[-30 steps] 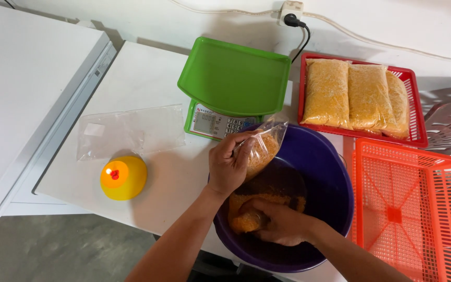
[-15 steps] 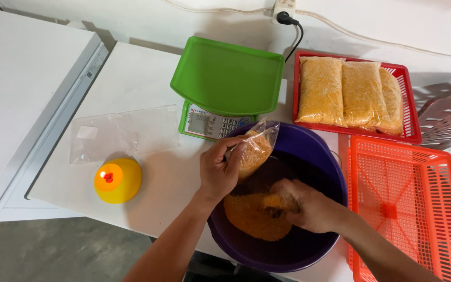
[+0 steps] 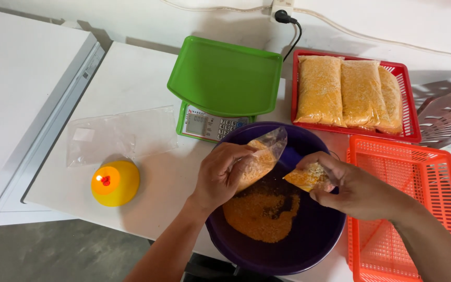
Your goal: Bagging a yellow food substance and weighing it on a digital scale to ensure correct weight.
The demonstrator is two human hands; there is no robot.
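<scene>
My left hand (image 3: pixel 224 172) grips a clear plastic bag (image 3: pixel 261 156) partly filled with orange crumbs, held over the near-left rim of a purple basin (image 3: pixel 309 245). My right hand (image 3: pixel 348 185) holds a cupped handful of the orange crumbs (image 3: pixel 304 177) just right of the bag's mouth, above the basin. A heap of loose orange crumbs (image 3: pixel 259 214) lies at the bottom of the basin.
A green scale (image 3: pixel 224 86) with a tray stands behind the basin. A red basket (image 3: pixel 408 109) holds three filled crumb bags (image 3: pixel 358 94). An orange basket (image 3: pixel 408 203) sits at the right. Flat clear bags (image 3: pixel 121 133) and a yellow dome-shaped object (image 3: pixel 115 181) lie at the left.
My right hand has come up out of the basin with a handful of crumbs and now sits beside the bag's mouth. The left hand stays on the bag.
</scene>
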